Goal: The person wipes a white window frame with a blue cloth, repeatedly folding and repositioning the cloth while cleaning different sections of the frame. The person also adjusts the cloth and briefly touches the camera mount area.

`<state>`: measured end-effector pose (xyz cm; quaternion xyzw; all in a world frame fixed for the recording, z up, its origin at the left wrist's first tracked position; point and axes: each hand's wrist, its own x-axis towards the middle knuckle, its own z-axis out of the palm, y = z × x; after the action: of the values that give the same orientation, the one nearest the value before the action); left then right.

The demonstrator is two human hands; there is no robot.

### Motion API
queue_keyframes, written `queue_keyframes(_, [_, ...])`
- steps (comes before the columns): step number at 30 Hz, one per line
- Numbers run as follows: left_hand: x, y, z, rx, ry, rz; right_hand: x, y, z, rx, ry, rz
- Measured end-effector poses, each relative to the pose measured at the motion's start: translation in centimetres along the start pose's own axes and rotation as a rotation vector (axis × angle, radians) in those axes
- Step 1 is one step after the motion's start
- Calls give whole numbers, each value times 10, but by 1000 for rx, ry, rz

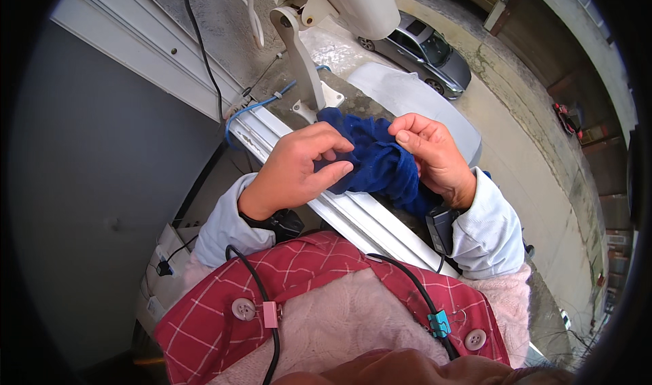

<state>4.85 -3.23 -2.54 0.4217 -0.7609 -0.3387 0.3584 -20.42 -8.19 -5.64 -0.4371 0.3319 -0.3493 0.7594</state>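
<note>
A crumpled dark blue cloth (373, 157) lies bunched over the window ledge, between my two hands. My right hand (438, 154) pinches a fold at its right side between thumb and fingers. At the cloth's left edge is my left hand (292, 167), its fingers curled and its thumb held apart from them. The gap between that thumb and forefinger shows nothing gripped. Part of the cloth hangs down beneath my right wrist.
A white window frame (380, 222) runs diagonally under my arms. Just beyond the cloth, a white camera (356, 4) sits on a bracket (299, 59), with a blue cable (261, 104) nearby. Far below outside are a grey car (421, 48) and a covered vehicle (421, 99).
</note>
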Motion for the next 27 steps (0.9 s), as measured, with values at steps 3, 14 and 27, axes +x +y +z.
queue_keyframes(3, [-2,-3,3,-33,-84,-39,7,11,-5,85,16,-85])
queue_keyframes(14, [-6,-15,4,-193,101,-113,5,-3,8,-57,95,-79])
queue_keyframes(27, [-3,-1,-23,-94,227,-106,-19,4,19,-710,-73,-260])
